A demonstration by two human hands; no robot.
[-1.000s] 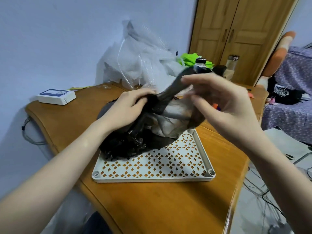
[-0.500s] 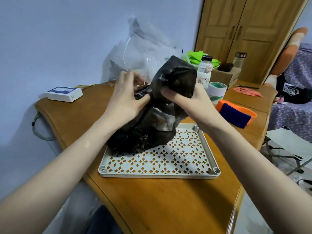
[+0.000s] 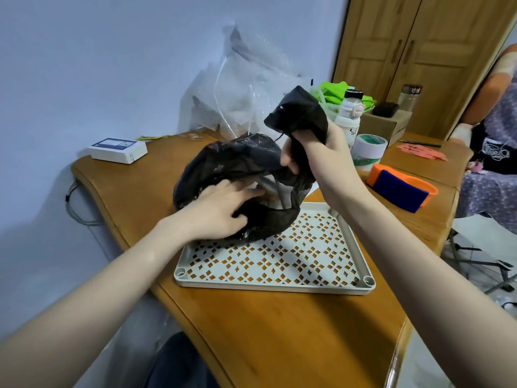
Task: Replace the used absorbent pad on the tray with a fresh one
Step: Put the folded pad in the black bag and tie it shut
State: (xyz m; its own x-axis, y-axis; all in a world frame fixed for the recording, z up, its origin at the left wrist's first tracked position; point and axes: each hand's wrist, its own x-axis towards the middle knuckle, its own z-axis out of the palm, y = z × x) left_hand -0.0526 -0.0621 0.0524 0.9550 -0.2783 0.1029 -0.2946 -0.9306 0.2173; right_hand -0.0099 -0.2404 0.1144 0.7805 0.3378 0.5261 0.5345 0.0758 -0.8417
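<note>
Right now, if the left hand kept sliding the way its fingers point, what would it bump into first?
The left hand already lies on the black plastic bag, fingers aimed into its folds, so it would meet more bag first. What lies inside is hidden.

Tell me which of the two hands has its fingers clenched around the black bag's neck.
The right hand: it grips the black bag by its bunched neck, raised. The left hand reaches into the bag's lower part.

This looks like a room in a home, probably a bedroom or spare room. A panelled wooden wardrobe point(image 3: 419, 51) stands by a plain wall, and the curved wooden table point(image 3: 279, 331) carries household clutter: a tape roll point(image 3: 369, 147), a bottle point(image 3: 349, 113), plastic bags point(image 3: 246, 88).
</note>
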